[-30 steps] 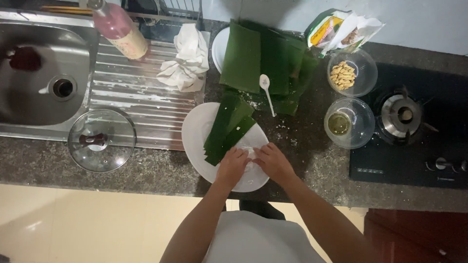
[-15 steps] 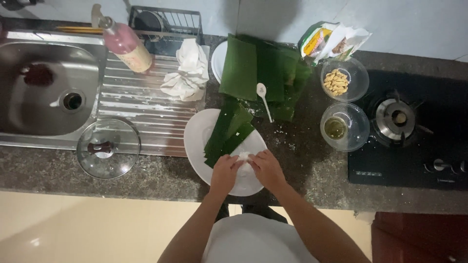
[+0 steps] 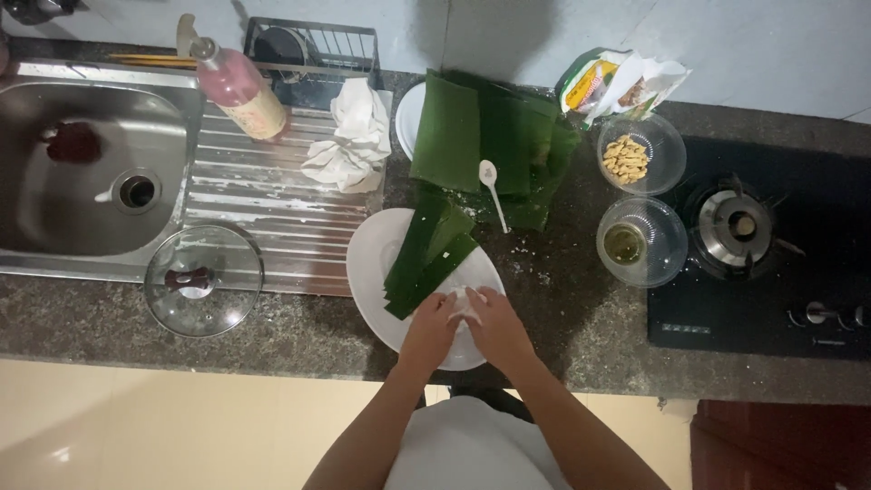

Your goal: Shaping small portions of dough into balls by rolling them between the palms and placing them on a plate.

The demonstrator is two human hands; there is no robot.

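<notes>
The white plate (image 3: 376, 263) sits close to the counter's front edge, its near rim almost at the drop. Bare dark counter lies to its right, before the two glass bowls (image 3: 641, 240) and the stove (image 3: 737, 222). Over the plate's near side, the left hand (image 3: 428, 328) and right hand (image 3: 496, 327) meet, fingers curled together around a small white lump (image 3: 464, 304) pinched between them. Just beyond the lump, folded green leaf strips (image 3: 425, 259) lie on the plate. Farther back are larger leaves (image 3: 481, 145) and a white spoon (image 3: 493, 189). Left of the plate lie a glass lid (image 3: 203, 281) and the sink (image 3: 54, 181).
</notes>
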